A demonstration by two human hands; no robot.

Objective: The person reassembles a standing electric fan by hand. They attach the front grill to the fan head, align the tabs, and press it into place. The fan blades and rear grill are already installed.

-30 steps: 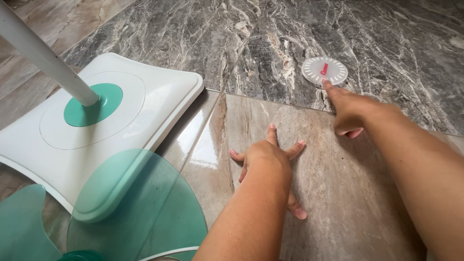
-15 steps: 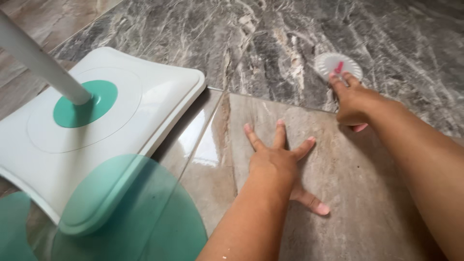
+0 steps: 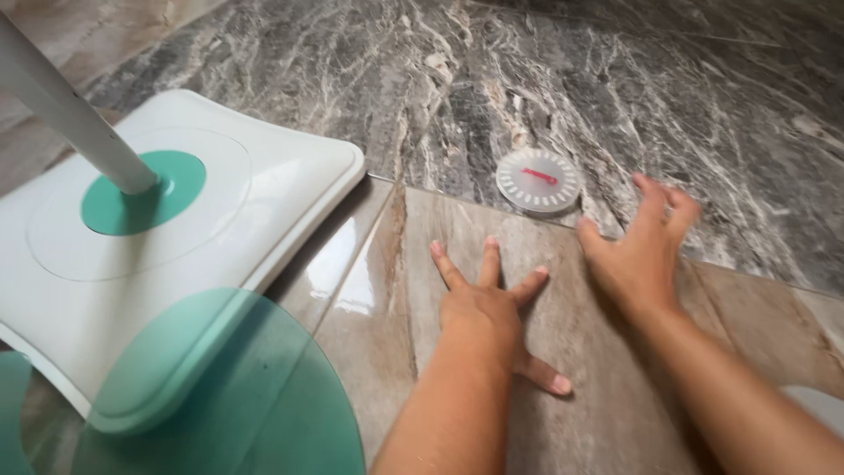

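The left hand lay flat on the brown floor tile, fingers spread as if bracing. The right hand, its grip open and empty, hovered just beside the round white cap, which lay on the grey marble floor.

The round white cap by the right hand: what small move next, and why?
Probably bring the right hand a little leftward and close thumb and fingers on the round white cap. The hand is open beside it, not touching, thumb tip nearest its rim. The left hand lies spread flat on the brown floor tile, propping the person.
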